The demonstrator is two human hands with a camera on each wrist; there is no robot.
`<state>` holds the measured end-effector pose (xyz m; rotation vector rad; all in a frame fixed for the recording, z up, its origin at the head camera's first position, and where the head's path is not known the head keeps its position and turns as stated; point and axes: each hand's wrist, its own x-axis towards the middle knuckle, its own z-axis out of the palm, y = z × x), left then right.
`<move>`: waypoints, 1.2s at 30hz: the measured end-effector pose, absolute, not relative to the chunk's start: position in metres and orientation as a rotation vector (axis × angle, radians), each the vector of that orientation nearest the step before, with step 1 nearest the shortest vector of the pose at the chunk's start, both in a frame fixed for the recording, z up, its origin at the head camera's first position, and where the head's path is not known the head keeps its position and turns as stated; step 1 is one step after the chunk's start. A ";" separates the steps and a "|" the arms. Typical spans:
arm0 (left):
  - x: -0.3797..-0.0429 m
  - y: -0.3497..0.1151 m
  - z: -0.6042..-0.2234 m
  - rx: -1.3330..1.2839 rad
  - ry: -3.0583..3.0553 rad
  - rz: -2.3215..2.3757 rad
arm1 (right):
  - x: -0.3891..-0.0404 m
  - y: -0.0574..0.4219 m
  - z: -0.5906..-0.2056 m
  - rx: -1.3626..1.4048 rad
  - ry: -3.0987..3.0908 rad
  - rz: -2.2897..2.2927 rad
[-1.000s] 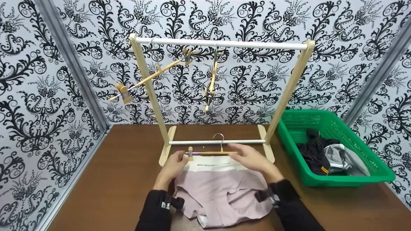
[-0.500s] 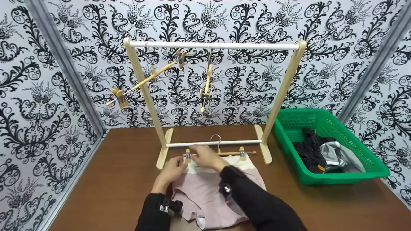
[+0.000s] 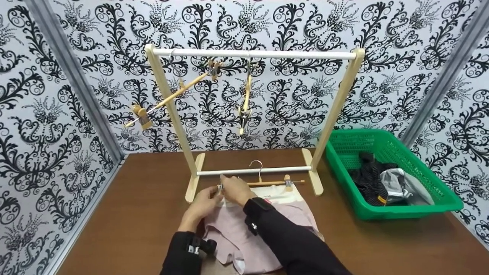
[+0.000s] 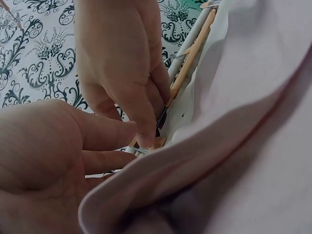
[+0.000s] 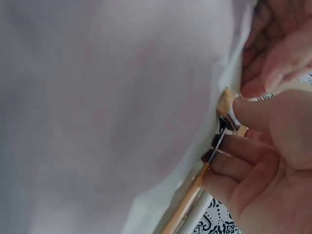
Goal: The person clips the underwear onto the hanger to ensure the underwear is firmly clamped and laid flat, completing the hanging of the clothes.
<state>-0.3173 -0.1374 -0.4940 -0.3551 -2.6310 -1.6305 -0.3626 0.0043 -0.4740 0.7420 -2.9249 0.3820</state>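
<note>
Pink briefs (image 3: 233,233) with a cream waistband lie flat on the table, partly hidden under my right forearm. Along the waistband runs a wooden clip hanger (image 3: 267,183). Its right clip (image 3: 288,183) sits over the band. At the band's left corner my left hand (image 3: 204,202) pinches the cloth between thumb and fingers. My right hand (image 3: 236,190) reaches across and grips the hanger's left clip (image 5: 225,101), thumb on one side and fingers on the other. The clip's end lies right at the waistband edge in the right wrist view.
A wooden rack (image 3: 347,103) with a white top rail (image 3: 298,54) stands behind. Two more clip hangers, one on the left (image 3: 168,98) and one mid-rail (image 3: 247,95), hang from it. On the right, a green basket (image 3: 412,212) holds dark and grey clothes.
My right hand has crossed from the hanger's right side to its left clip and grips it. The right clip has come into sight. My left hand stays at the left corner.
</note>
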 end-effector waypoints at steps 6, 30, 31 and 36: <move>-0.318 -0.136 -0.494 -0.357 -2.636 -1.702 | -0.371 0.000 -0.487 0.643 -2.916 0.266; -0.318 -0.131 -0.495 -0.327 -2.608 -1.665 | -0.366 0.000 -0.486 0.581 -2.899 0.334; -0.318 -0.130 -0.495 -0.324 -2.638 -1.599 | -0.365 0.001 -0.485 0.581 -2.898 0.346; -0.317 -0.125 -0.493 -0.324 -2.729 -1.279 | -0.363 0.004 -0.483 0.582 -2.854 0.425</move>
